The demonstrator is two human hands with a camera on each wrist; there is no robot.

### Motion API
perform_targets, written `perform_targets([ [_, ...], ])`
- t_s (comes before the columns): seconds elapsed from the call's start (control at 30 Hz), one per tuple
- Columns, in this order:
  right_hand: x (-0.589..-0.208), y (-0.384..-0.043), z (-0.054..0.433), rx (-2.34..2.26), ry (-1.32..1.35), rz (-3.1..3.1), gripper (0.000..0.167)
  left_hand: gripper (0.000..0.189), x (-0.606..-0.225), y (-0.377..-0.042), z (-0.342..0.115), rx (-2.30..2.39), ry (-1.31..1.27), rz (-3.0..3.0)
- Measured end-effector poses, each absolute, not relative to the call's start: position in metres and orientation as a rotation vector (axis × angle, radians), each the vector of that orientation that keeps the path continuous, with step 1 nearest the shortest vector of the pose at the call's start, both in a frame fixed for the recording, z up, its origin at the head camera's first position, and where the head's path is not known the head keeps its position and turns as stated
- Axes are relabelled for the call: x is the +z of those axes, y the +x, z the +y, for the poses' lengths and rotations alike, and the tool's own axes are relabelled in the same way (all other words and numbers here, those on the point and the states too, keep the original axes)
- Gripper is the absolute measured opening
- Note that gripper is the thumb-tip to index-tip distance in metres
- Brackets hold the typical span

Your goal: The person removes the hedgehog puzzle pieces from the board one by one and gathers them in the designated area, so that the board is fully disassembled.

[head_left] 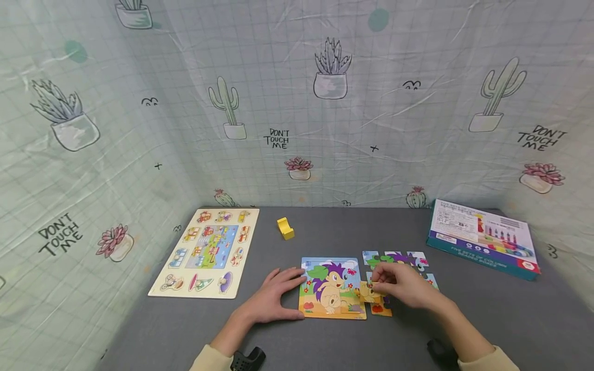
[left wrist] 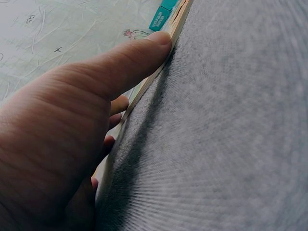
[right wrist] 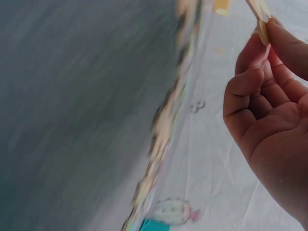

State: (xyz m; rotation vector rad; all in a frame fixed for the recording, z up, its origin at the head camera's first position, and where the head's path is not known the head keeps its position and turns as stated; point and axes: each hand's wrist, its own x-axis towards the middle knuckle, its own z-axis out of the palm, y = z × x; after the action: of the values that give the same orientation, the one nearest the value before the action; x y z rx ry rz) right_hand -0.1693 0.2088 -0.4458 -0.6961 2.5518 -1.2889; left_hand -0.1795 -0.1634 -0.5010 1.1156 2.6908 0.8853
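Observation:
A square hedgehog picture puzzle board (head_left: 325,316) lies on the grey table in the head view, its picture showing a purple-spined hedgehog. My left hand (head_left: 275,300) rests at the board's left side, fingers extended; the left wrist view shows the thumb (left wrist: 139,55) against the board's edge. Between right thumb and index finger, my right hand (head_left: 408,287) pinches a yellow puzzle piece (head_left: 368,295) over the board's right edge. In the right wrist view only a corner of that piece (right wrist: 261,19) shows. Loose puzzle pieces (head_left: 369,257) lie right of the board, partly hidden beneath the right hand.
A cream vehicle puzzle board (head_left: 213,286) lies at the left. Behind the hedgehog board sits a small yellow block (head_left: 285,229). A flat bead-game box (head_left: 482,238) is at the back right. Cactus-print sheeting (head_left: 352,170) encloses the table's back and sides.

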Motion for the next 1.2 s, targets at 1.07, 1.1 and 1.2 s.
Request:
perform_targets([
  [1.07,-0.460,-0.163,0.286,-1.120,-0.697,2.450,0.009,0.082,-0.505,-0.180,-0.164,0.871,1.100,2.697],
  [1.1,-0.459,-0.163,0.286,-1.114,-0.694,2.451,0.009,0.082,-0.505,-0.180,-0.164,0.871,1.102,2.697],
  [1.2,-0.459,-0.163,0.286,-1.100,-0.692,2.444,0.009,0.081,-0.505,-0.180,-0.164,0.870,1.103,2.695],
])
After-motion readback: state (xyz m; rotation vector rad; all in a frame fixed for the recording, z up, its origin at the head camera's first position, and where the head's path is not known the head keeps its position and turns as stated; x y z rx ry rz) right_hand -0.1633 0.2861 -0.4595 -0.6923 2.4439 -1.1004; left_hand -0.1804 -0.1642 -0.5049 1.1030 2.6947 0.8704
